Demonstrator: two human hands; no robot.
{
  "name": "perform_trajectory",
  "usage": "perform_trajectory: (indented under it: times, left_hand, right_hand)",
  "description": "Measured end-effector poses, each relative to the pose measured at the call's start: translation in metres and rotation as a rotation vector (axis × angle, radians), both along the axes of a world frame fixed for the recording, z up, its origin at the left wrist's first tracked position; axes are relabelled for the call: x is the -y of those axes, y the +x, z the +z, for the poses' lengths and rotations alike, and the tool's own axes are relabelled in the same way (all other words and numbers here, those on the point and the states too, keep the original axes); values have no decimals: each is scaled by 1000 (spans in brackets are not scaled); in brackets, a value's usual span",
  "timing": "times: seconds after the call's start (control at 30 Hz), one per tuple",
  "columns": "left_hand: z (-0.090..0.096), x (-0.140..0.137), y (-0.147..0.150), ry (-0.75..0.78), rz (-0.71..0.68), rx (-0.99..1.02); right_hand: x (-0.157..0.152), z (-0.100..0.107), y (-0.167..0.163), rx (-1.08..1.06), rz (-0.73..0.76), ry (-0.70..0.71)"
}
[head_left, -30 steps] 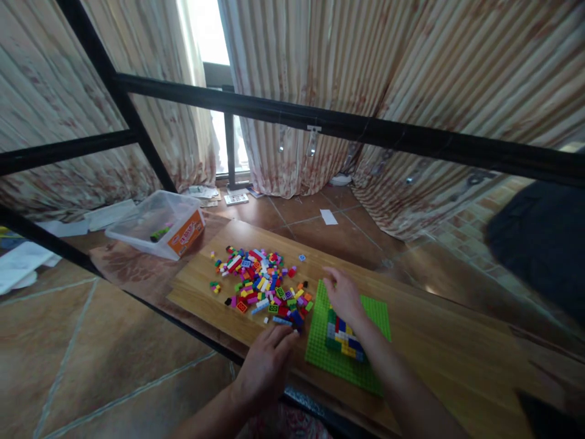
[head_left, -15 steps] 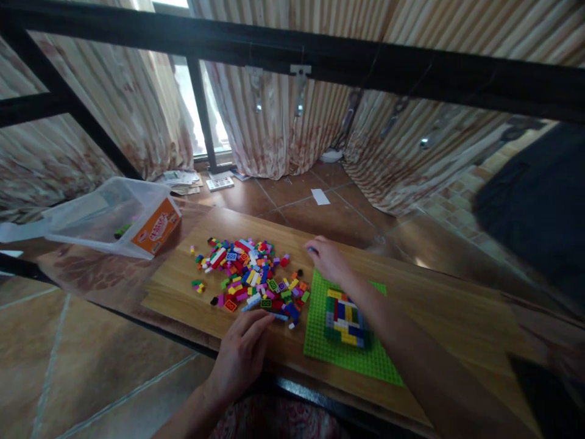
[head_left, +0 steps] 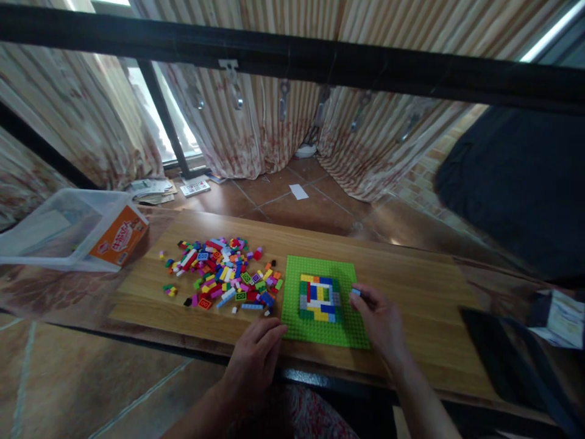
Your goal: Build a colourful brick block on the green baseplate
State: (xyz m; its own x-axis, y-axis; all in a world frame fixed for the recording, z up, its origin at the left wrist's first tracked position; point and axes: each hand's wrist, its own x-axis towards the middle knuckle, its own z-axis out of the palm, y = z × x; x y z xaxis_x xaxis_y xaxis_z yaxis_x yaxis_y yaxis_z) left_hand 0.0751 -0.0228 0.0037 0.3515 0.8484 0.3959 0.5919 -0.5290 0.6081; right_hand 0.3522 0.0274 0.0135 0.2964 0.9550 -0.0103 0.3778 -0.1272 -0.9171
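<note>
Between the thumb and fingers of my right hand [head_left: 381, 320] is a small light-blue toy brick [head_left: 355, 292], just over the right side of the green baseplate [head_left: 320, 263]. A low block of multicoloured bricks [head_left: 319, 297] is fixed on the middle of the plate, with white, red, blue and yellow pieces on top. My left hand [head_left: 259, 349] rests at the table's front edge, fingers curled together and fingertips at the plate's lower left corner. Whatever those fingers hold, if anything, is hidden. A pile of loose bricks [head_left: 226, 271] lies left of the plate.
A clear plastic bin [head_left: 77, 256] with an orange label stands at the left end of the wooden table [head_left: 411, 286]. Behind the table runs a dark metal rail [head_left: 292, 58] before striped curtains. A dark flat object [head_left: 496, 347] lies at the right end.
My right hand has come back from the plate's far left corner to its right side, still with the small brick. My left hand has moved from the pile to the plate's near corner. The view has swung right.
</note>
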Motion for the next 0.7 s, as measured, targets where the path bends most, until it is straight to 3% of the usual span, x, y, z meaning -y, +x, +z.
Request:
perform_trajectory:
  times: [0.13,0.5,0.7]
  left_hand:
    - [-5,-3,0,34,-6,-30]
    - [-14,-16,-10,142,4,-44]
    - [-16,-17,-8,132,8,-62]
  right_hand:
    - [11,1,-12,-143,-22,-18]
    - [14,-3,-20,-249,13,16]
    - [10,4,-24,-152,48,-37]
